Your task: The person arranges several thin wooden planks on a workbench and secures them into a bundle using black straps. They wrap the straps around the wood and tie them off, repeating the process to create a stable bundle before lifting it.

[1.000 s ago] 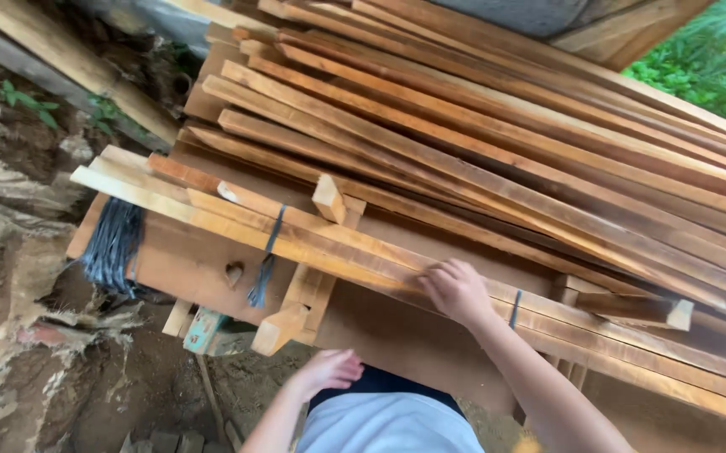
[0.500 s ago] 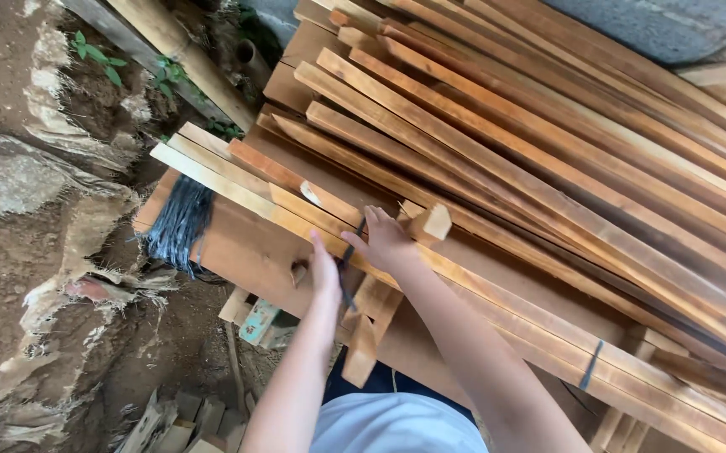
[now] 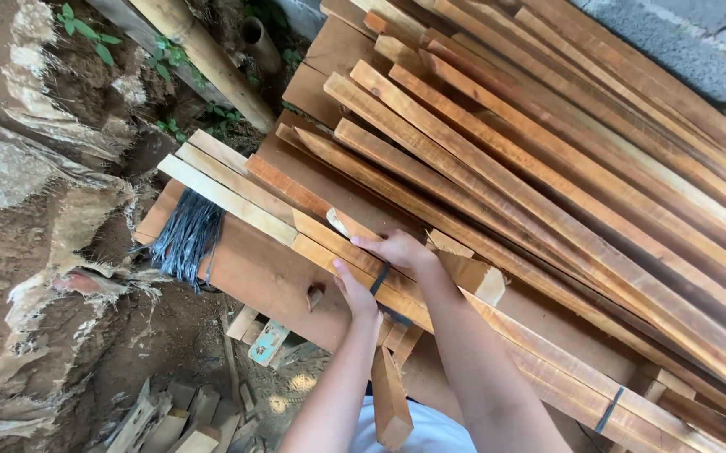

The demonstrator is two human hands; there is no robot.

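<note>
A bundle of long pale wooden slats [image 3: 237, 201] lies along the front edge of a plank workbench [image 3: 262, 277], bound by a black strap [image 3: 380, 278]. My right hand [image 3: 398, 249] rests on top of the bundle just behind that strap, fingers curled over the slats. My left hand [image 3: 355, 294] grips the bundle's near edge beside the strap, thumb up against the wood and fingers hidden underneath. A short wood block [image 3: 480, 277] sits on the bundle right of my right hand.
A big stack of reddish boards [image 3: 564, 193] covers the bench behind the bundle. Frayed dark cord [image 3: 187, 239] hangs at the bundle's left end. A second strap [image 3: 608, 409] binds it farther right. Rock and earth [image 3: 36, 252] lie left, wood offcuts [image 3: 178, 415] below.
My left hand came up from my lap to the bundle's near edge. My right hand slid left along the slats to the strap. The view swung left.
</note>
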